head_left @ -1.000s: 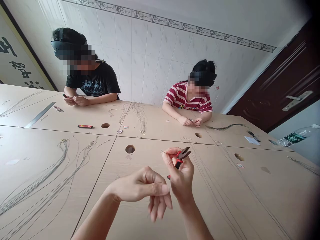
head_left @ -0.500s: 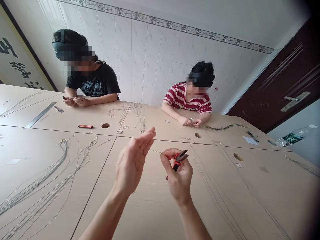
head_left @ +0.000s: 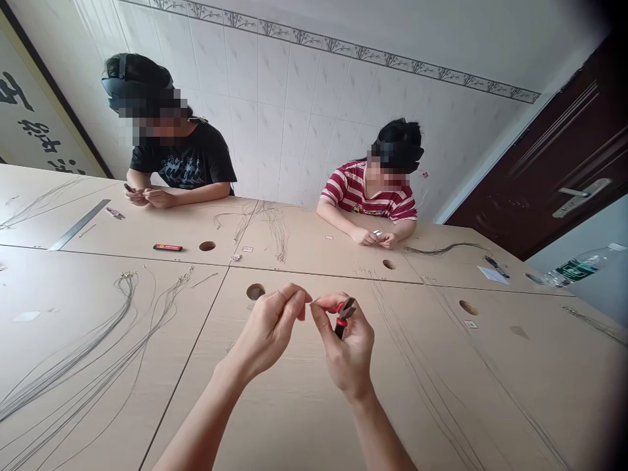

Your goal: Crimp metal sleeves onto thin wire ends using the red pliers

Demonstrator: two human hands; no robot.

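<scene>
Gripping red-and-black pliers (head_left: 342,322) in right hand (head_left: 350,350) above counter (head_left: 294,425), with fingers clamped around them | pinching left hand's (head_left: 269,328) fingers together just beside; cannot tell on what | with wire strands (head_left: 129,292) on counter leftward

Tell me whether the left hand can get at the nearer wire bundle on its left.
Probably yes: the wire bundle lies off to that side with nothing tall between, though the left hand looks closed and would need opening.
</scene>
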